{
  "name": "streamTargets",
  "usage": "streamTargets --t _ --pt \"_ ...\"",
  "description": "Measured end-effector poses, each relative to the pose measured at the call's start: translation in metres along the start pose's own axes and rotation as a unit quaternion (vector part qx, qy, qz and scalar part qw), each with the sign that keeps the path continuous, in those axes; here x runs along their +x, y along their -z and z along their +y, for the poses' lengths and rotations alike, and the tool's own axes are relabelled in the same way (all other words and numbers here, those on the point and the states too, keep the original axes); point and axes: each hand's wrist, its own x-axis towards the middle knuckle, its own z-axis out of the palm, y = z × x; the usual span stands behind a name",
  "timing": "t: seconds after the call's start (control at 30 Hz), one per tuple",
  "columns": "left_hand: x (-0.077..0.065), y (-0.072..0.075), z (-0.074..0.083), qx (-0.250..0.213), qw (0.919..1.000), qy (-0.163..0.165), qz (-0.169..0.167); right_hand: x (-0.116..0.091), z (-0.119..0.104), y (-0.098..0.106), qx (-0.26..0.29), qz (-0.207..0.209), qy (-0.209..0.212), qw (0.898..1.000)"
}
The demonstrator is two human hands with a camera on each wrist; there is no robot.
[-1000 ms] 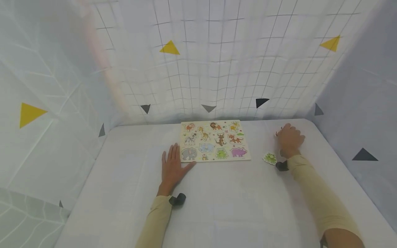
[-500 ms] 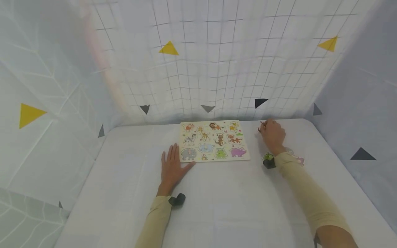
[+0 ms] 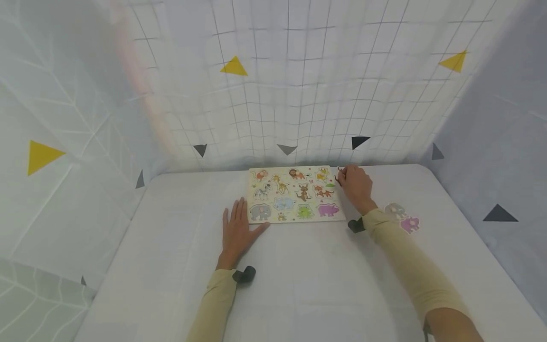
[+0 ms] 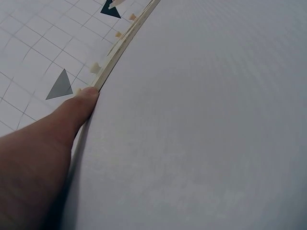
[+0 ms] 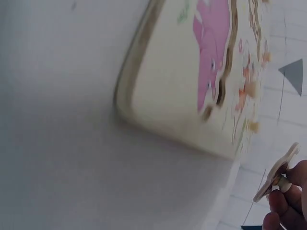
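A wooden animal puzzle board (image 3: 295, 217) lies at the back of the table. My left hand (image 3: 237, 232) lies beside its left edge, fingers straight, thumb along the front left corner. In the left wrist view that thumb touches the board's edge. My right hand (image 3: 358, 185) holds a small puzzle piece (image 5: 277, 173) by its round knob, above the table at the board's back right corner. The piece's printed side is turned away in the right wrist view; a dark brown outline shows in the head view. The board's hippo slot (image 5: 213, 52) shows purple print with cut edges.
A grey elephant piece (image 3: 395, 210) and a purple hippo piece (image 3: 410, 224) lie on the table right of the right forearm. Several knobs stand up from the board. A white gridded curtain (image 3: 299, 95) hangs close behind the table's back edge.
My right hand has moved left with the puzzle piece, from the table's right side to the board. The frog piece is now hidden under the right wrist. The left hand has stayed still.
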Motion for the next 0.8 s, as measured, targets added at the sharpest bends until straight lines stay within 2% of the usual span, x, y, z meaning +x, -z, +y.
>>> streamTargets --t 0.23,0.5,0.8 --pt "0.000 -0.006 -0.002 -0.002 1.0000 0.002 -0.001 -0.005 -0.024 -0.011 -0.015 -0.032 0.029 0.999" --pt "0.000 -0.008 -0.003 -0.006 0.9999 0.000 0.014 -0.010 -0.047 -0.019 -0.051 -0.016 0.085 0.995" --pt "0.000 -0.006 -0.002 -0.009 0.9999 0.003 0.006 -0.014 -0.065 -0.030 -0.079 -0.009 0.123 0.989"
